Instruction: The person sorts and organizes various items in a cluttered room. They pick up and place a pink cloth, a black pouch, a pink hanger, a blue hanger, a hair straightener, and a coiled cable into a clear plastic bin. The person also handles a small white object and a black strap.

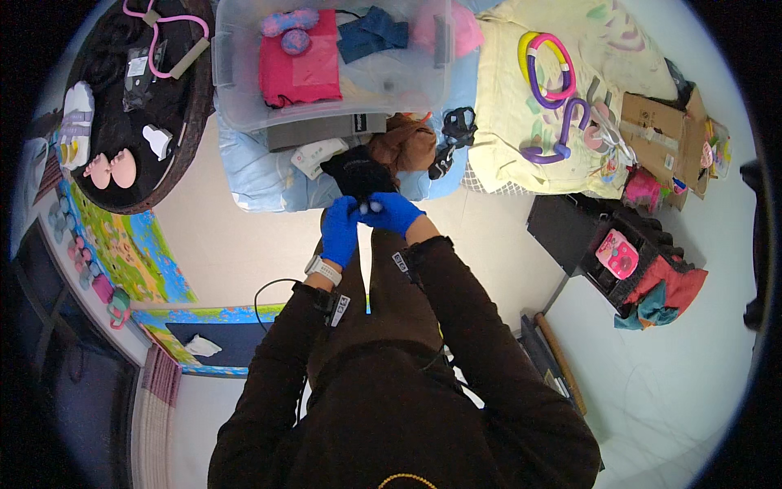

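Both my hands wear blue gloves and meet in front of me at the edge of the blue bedding. My left hand (340, 233) and my right hand (392, 213) are closed on the near end of a black cloth item (358, 174); its exact kind is unclear. Small pale grey bits show between my fingers. Just beyond the cloth lie a white box (318, 156), a long grey box (312, 130) and a brown soft item (405, 144). To its right rests a black strappy item (459, 126).
A clear plastic bin (236, 106) stands beyond, holding a pink pouch (305, 73) and folded denim (375, 34). At left is a dark round basket (175, 175) with shoes. Exercise rings (550, 69) lie on yellow cloth at right, near a cardboard box (656, 130).
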`<control>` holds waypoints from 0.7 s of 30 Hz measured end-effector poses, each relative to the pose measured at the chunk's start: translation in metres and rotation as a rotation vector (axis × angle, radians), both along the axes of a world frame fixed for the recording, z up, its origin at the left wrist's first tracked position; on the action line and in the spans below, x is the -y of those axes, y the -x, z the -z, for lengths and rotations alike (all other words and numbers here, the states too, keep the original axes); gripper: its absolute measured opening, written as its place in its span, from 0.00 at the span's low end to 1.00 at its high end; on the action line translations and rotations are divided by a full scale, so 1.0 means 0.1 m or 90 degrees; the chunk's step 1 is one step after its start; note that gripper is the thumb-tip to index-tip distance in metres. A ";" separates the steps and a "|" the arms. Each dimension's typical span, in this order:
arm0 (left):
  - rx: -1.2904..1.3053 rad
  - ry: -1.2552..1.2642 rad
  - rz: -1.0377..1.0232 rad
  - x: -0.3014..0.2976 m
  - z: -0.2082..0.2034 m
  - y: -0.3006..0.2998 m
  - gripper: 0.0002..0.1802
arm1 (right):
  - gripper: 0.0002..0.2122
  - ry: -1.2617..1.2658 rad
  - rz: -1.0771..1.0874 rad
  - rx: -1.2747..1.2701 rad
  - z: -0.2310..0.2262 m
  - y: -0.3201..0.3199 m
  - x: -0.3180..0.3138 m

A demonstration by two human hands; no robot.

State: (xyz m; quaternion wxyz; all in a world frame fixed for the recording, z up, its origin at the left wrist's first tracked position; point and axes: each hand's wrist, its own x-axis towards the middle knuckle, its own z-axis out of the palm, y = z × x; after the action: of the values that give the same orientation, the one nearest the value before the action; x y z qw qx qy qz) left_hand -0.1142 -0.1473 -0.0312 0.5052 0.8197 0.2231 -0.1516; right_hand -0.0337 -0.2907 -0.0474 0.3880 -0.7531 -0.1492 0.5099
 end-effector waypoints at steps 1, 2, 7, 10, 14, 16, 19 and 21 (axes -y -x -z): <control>-0.023 -0.005 -0.041 -0.05 0.03 -0.01 0.12 | 0.09 -0.067 0.223 -0.238 -0.07 -0.02 0.04; -0.031 0.012 -0.053 -0.10 0.06 -0.02 0.12 | 0.09 -0.107 0.429 -0.490 -0.13 -0.05 0.06; -0.073 0.078 -0.093 -0.20 0.16 -0.04 0.11 | 0.18 0.259 0.421 -0.138 -0.23 -0.17 0.18; -0.072 0.097 -0.099 -0.21 0.19 -0.07 0.11 | 0.18 0.093 0.356 0.361 -0.03 -0.10 0.09; -0.042 0.082 -0.080 -0.23 0.18 -0.10 0.12 | 0.14 0.123 0.254 0.256 0.17 -0.06 0.07; -0.041 0.070 -0.063 -0.27 0.13 -0.10 0.12 | 0.13 0.209 0.171 0.197 0.11 -0.08 0.14; -0.046 0.092 -0.033 -0.37 0.00 -0.11 0.13 | 0.11 0.217 0.114 0.254 -0.16 -0.15 0.28; -0.056 0.149 -0.015 -0.45 -0.15 -0.10 0.12 | 0.10 0.182 0.119 0.266 -0.38 -0.12 0.34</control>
State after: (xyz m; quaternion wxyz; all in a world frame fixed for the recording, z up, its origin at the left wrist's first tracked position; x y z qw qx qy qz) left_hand -0.1045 -0.1019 -0.0164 0.5891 0.7450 0.2354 -0.2061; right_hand -0.0213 -0.3243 -0.0094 0.2843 -0.8996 -0.0821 0.3213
